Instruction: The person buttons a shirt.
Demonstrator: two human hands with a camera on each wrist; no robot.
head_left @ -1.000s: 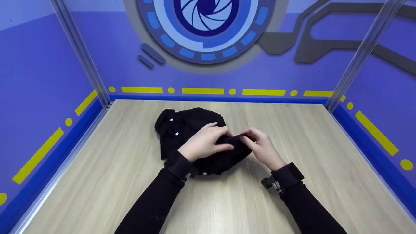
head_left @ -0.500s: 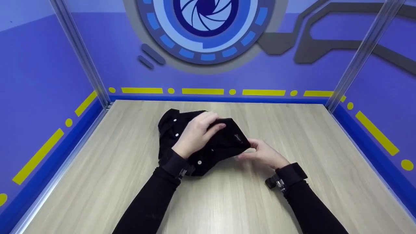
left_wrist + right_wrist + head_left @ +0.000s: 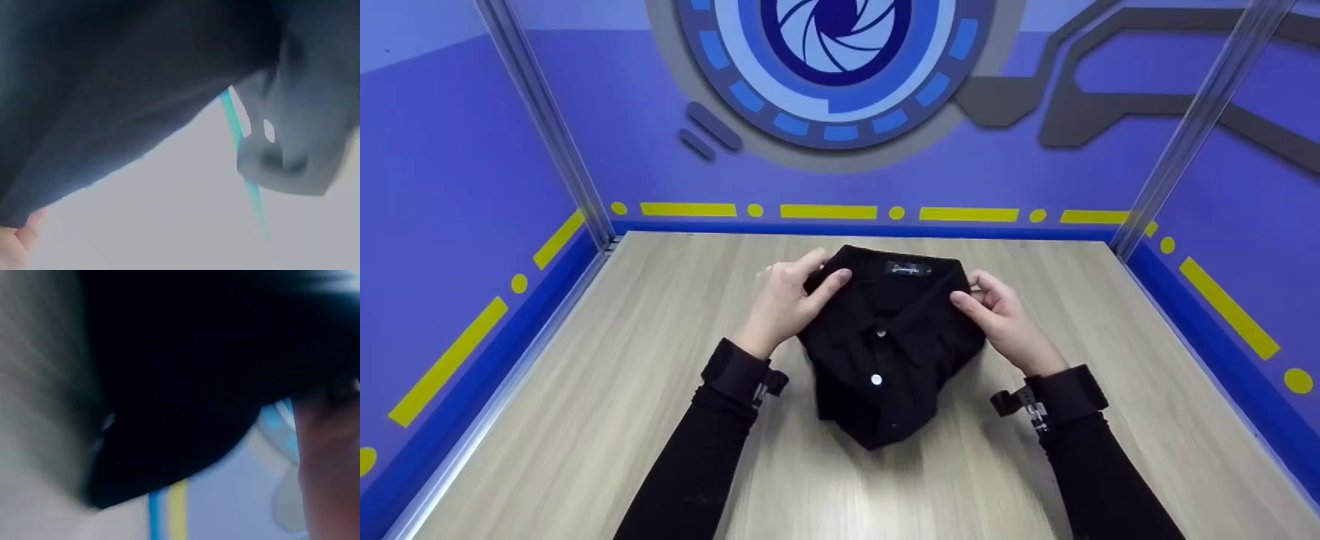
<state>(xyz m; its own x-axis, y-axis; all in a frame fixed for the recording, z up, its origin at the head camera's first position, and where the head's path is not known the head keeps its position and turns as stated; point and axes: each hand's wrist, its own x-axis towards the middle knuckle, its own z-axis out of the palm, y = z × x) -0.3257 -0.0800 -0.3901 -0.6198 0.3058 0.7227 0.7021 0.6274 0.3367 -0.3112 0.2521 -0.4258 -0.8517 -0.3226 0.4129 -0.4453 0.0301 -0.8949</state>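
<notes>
A black shirt [image 3: 904, 352] with a collar, white buttons and a label [image 3: 908, 268] inside the neck hangs between my two hands in the head view. My left hand [image 3: 789, 300] grips its left shoulder beside the collar, thumb in front. On the other side my right hand [image 3: 1005, 319] pinches the right shoulder, thumb on the front and fingers behind. The lower part of the shirt is bunched and folded under. Dark cloth [image 3: 124, 84] fills much of the left wrist view, and in the right wrist view the blurred shirt [image 3: 185, 382] covers the middle.
The pale wood-look table [image 3: 660, 420] lies under the shirt and both arms. Blue printed panels [image 3: 607, 112] with yellow marks rise at the back and both sides, joined by metal corner posts [image 3: 547, 127].
The shirt has been turned and lifted so its collar and label face me. My left hand has shifted to its left shoulder, and my right hand has moved right and up.
</notes>
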